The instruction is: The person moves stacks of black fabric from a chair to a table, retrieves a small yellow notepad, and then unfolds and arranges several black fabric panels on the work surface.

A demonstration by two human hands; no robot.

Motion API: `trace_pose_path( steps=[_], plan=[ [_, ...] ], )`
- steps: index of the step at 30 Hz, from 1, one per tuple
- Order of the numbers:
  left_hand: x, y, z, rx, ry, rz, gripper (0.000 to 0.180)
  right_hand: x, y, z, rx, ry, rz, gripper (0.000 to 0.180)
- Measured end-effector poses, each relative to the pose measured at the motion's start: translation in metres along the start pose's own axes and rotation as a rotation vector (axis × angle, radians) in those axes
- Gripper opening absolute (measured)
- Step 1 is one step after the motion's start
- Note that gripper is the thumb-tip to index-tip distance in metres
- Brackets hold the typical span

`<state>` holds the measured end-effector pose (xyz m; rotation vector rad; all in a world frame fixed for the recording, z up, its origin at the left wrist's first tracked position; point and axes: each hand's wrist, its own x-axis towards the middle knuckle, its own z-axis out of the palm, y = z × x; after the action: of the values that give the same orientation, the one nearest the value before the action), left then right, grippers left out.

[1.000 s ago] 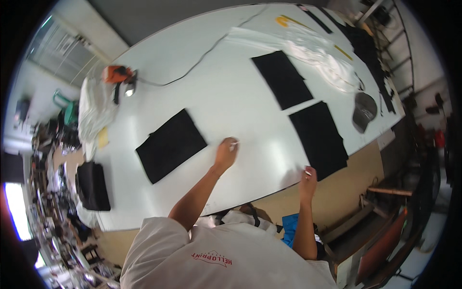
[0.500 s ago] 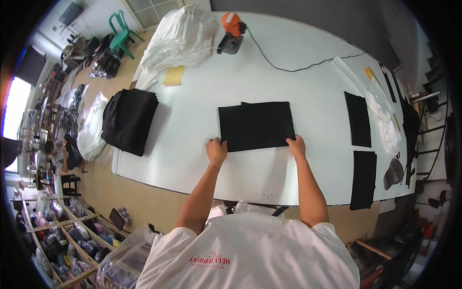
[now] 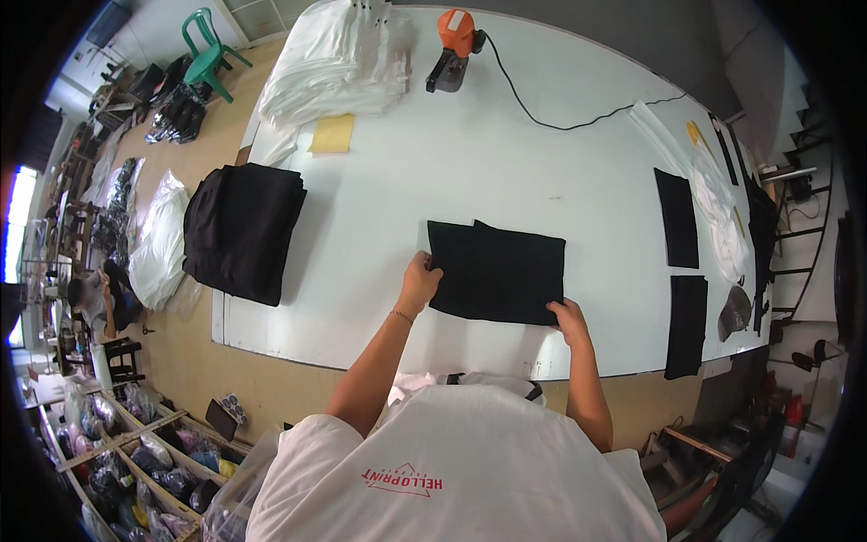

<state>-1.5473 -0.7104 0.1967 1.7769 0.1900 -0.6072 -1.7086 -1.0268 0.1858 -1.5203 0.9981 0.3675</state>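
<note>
A folded black cloth piece [image 3: 497,274] lies on the white table in front of me, slightly turned, its right side nearer to me. My left hand [image 3: 422,283] pinches its left edge between thumb and fingers. At the near right corner, my right hand [image 3: 568,318] grips the cloth, thumb on top. The fingers beneath the fabric are hidden. Off to the right lie two narrow folded black pieces, a far one [image 3: 676,219] and a near one [image 3: 686,326]. A tall stack of folded black cloth [image 3: 242,233] stands at the table's left edge.
White garments [image 3: 334,68] are piled at the far left, beside a yellow sheet [image 3: 332,134]. An orange corded tool [image 3: 456,41] stands at the back of the white table [image 3: 379,199]. A grey cap [image 3: 733,313] and clear plastic lie right. A person [image 3: 104,298] sits far left.
The black cloth has come nearer to me and turned slightly clockwise. My left hand has moved up along its left edge; my right hand is lower, still at the near right corner.
</note>
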Motion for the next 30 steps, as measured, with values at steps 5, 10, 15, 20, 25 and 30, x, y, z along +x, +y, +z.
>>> trace_pose_path(
  steps=[5, 10, 15, 20, 25, 30],
  plan=[
    [-0.055, 0.029, 0.015, 0.342, -0.104, 0.738, 0.039, -0.014, 0.012, 0.005, 0.2, -0.04, 0.052, 0.031],
    [-0.098, 0.033, 0.05, 0.464, -0.263, 0.834, 0.042, -0.027, 0.027, 0.019, 0.256, -0.057, 0.049, 0.035],
    [-0.082, 0.031, 0.051, 0.383, -0.114, 0.791, 0.037, -0.035, 0.025, 0.025, 0.315, -0.047, -0.057, 0.035],
    [-0.015, -0.026, -0.015, -0.36, -0.044, 0.023, 0.03, -0.058, 0.012, 0.014, 0.392, -0.042, -0.073, 0.038],
    [-0.072, -0.04, 0.002, -0.707, -0.089, -0.319, 0.038, -0.033, 0.035, 0.01, 0.566, -0.184, -0.077, 0.036],
    [-0.073, -0.031, 0.038, -0.863, 0.071, -0.147, 0.026, -0.029, 0.008, -0.01, 0.529, -0.299, -0.001, 0.036]
  ],
)
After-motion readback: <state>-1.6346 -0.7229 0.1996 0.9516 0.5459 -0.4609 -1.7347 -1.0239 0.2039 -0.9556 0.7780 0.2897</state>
